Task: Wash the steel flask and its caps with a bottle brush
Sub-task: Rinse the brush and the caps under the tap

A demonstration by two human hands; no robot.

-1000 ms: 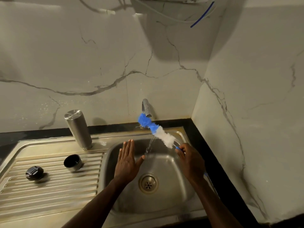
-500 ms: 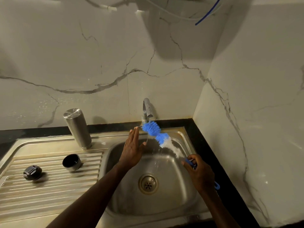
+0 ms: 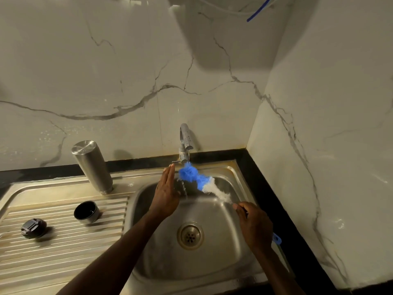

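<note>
White marble-look wall tiles (image 3: 127, 71) with grey veins meet in a corner behind a stainless-steel sink unit, which sits in a black surface (image 3: 274, 201) running along the back and right walls. The round steel basin (image 3: 214, 267) fills the right part of the unit, with a round drain strainer (image 3: 190, 235) in its floor; the ribbed draining board (image 3: 53, 248) takes up the left part, its left edge cut off by the frame.

A chrome tap (image 3: 184, 143) stands at the basin's back edge, and a thin stream of water falls from its spout onto the blue-and-white bottle brush (image 3: 198, 180). The right hand (image 3: 255, 225) is clenched round the brush's handle, so most of the handle is hidden; only a blue end loop shows past the wrist. The bristle head slants up and left over the basin, its blue tip just under the spout. The left hand (image 3: 165, 194) is released, fingers straight and together, held edge-up over the basin's back left, just beside the blue bristles; whether it touches them is hard to make out.

The cylindrical steel flask (image 3: 92, 166) stands mouth-down on the unit's back rim, near the basin's back left corner. On the draining board sit a small steel cup-shaped cap (image 3: 86, 211) with a dark inside and, nearer the left edge, a black round stopper cap (image 3: 33, 227), slightly blurred. At the top, a blue tube (image 3: 258, 10) and a shadowed fitting are cut off.
</note>
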